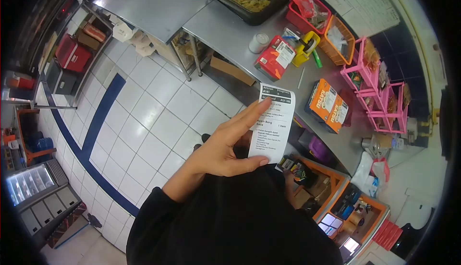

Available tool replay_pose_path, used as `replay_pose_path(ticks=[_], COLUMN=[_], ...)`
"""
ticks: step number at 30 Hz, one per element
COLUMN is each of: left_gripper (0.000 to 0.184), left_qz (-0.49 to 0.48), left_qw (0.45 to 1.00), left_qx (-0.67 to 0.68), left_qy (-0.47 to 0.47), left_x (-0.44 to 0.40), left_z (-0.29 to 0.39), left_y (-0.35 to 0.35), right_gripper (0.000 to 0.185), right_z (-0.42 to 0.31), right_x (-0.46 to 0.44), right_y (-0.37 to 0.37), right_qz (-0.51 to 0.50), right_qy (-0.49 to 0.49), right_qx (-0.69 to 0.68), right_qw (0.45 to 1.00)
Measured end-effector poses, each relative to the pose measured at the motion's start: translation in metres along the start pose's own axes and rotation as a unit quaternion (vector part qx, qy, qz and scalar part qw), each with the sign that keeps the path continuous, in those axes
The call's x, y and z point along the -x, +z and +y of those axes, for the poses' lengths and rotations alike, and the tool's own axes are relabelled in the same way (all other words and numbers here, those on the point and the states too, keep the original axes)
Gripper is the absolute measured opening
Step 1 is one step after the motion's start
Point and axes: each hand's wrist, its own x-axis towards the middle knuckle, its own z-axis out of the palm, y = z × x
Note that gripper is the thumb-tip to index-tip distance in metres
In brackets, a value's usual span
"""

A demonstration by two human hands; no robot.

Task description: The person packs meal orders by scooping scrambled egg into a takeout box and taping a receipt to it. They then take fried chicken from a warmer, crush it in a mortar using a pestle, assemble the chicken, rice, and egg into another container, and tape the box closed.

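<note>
My left hand (223, 142) is closed on a white printed receipt (272, 130), with fingers at its upper left edge and the thumb along its bottom edge. The receipt is held upright in front of my black clothing, its printed side facing me. Lower and to the right, my right hand (288, 179) shows only in part beside my body. Beside it is a dark packet (300, 173) with coloured print. Its fingers are mostly hidden, and whether it holds the packet is unclear.
On the steel counter (218, 30) are a black food tray (230, 13), a can (259, 43), a red box (274, 57), a yellow tape dispenser (305, 49) and orange boxes (328, 105). Pink baskets (374, 87) line the wall. White tiled floor (144, 116) lies left.
</note>
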Motion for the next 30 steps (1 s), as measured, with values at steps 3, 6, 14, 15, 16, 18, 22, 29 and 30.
replay_pose_path(ticks=[3, 6, 14, 15, 16, 18, 22, 29, 30], left_gripper=[0.095, 0.095, 0.096, 0.096, 0.096, 0.095, 0.098, 0.1, 0.1], left_qz=[0.005, 0.011, 0.034, 0.035, 0.036, 0.037, 0.048, 0.113, 0.09], left_qw=[1.0, 1.0, 0.999, 0.999, 0.999, 0.999, 0.999, 0.989, 0.991], left_qx=[0.007, 0.003, 0.004, 0.004, 0.009, 0.014, -0.006, 0.081, 0.084], left_qy=[-0.002, 0.003, 0.032, 0.033, 0.03, 0.027, -0.008, -0.043, -0.046], left_x=[0.002, 0.003, 0.005, 0.005, 0.005, 0.005, 0.009, -0.029, -0.038], left_z=[-0.001, 0.0, 0.004, 0.004, 0.004, 0.004, 0.008, -0.021, -0.024], left_y=[0.001, 0.001, -0.003, -0.003, -0.004, -0.005, -0.006, 0.016, 0.023], right_gripper=[0.048, 0.044, 0.027, 0.025, 0.024, 0.022, 0.022, 0.019, 0.016], right_z=[-0.038, -0.061, -0.048, -0.044, -0.041, -0.034, 0.015, -0.069, -0.087], right_x=[0.001, 0.009, 0.0, -0.002, -0.003, -0.006, -0.036, -0.036, -0.044], right_y=[-0.029, -0.044, -0.037, -0.035, -0.032, -0.026, 0.017, -0.072, -0.099], right_qz=[-0.091, -0.068, -0.092, -0.095, -0.1, -0.106, -0.118, 0.172, 0.148], right_qy=[0.04, -0.006, -0.021, -0.022, -0.021, -0.027, -0.121, -0.185, -0.108], right_qx=[0.098, 0.032, 0.025, 0.025, 0.024, 0.016, -0.187, 0.033, 0.016], right_qw=[0.99, 0.997, 0.995, 0.995, 0.995, 0.994, 0.968, 0.967, 0.983])
